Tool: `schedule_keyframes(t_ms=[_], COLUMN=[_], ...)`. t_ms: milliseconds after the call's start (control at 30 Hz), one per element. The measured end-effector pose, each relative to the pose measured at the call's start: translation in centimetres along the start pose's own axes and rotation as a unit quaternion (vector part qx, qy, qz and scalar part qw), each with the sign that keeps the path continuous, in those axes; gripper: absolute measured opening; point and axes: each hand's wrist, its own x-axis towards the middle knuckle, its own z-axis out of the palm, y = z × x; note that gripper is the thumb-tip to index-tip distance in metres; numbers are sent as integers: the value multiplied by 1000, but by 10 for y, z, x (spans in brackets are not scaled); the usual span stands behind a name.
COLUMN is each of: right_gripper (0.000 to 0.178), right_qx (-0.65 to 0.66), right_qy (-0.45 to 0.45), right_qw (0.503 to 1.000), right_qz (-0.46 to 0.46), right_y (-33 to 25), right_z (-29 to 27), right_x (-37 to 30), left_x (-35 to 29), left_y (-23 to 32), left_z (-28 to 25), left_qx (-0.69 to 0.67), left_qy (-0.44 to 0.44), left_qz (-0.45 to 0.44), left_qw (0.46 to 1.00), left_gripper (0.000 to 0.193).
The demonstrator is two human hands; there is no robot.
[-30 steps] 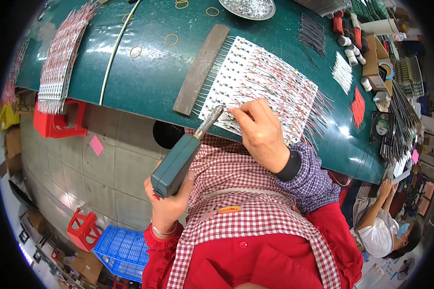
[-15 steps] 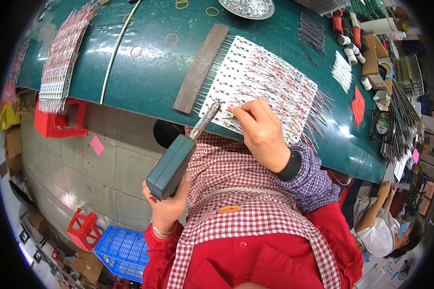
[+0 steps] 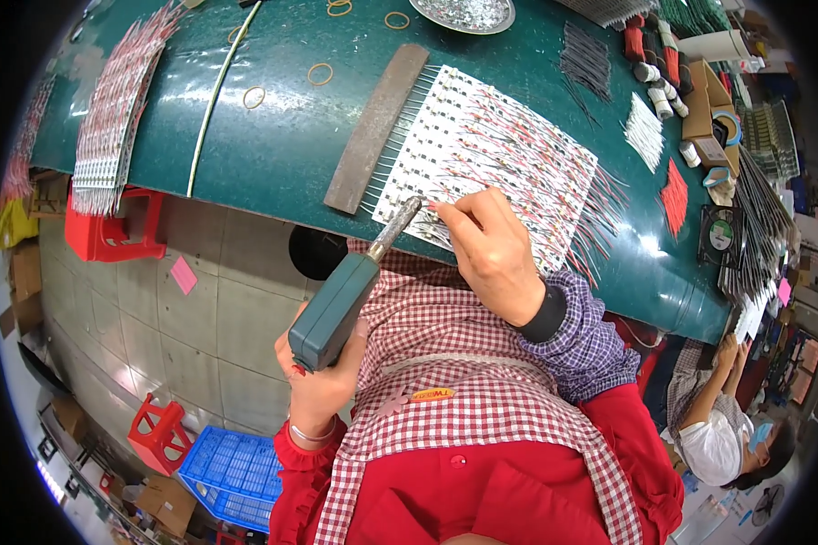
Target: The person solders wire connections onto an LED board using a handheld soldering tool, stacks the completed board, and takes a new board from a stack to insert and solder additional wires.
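Nearest is the checked apron (image 3: pixel 482 431), worn over a red shirt. The left hand (image 3: pixel 323 391) is closed around the green handle of a soldering iron (image 3: pixel 334 309); the handle blocks the view of its palm. The right hand (image 3: pixel 493 259) is apart from it, over the near edge of a white sheet of small circuit boards (image 3: pixel 429 150), its thumb and forefinger drawn close together just beside the iron's tip. A reddish speck shows at those fingertips, too small to make out, so I cannot tell whether they grip a wire. Nor is it clear whether the tip touches the sheet.

The sheet lies on the green table (image 3: pixel 273 154), the right hand covering part of it and red and black wires crowding most of its right side. A flat grey bar (image 3: pixel 377 132) lies along its left side, over the ends of thin wires.

Left of the table's near edge, on the floor, are a blue crate (image 3: pixel 227 468) and a red stool (image 3: pixel 159 436). Farther over the table lie loose white wires (image 3: pixel 643 134), red wires (image 3: pixel 673 202) and rubber bands (image 3: pixel 319 74); a metal dish (image 3: pixel 463 32) is cut off by the upper edge. Far right, a co-worker (image 3: pixel 711 445) sits bent by the lens, the hands hard to make out.
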Motion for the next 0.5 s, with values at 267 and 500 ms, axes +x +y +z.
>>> schedule_keyframes(t_ms=[267, 500], right_gripper=[28, 27], right_qx=[-4, -5], right_qy=[3, 4], right_qw=[1000, 1000], right_qz=[2, 4], right_y=[-1, -2], right_z=[0, 1], right_x=[0, 0], left_x=[-7, -12], left_y=[-10, -20], left_z=[-1, -7], left_qx=[-5, 41], left_qy=[16, 13], left_qz=[12, 68], left_qw=[1000, 997], left_gripper=[22, 27])
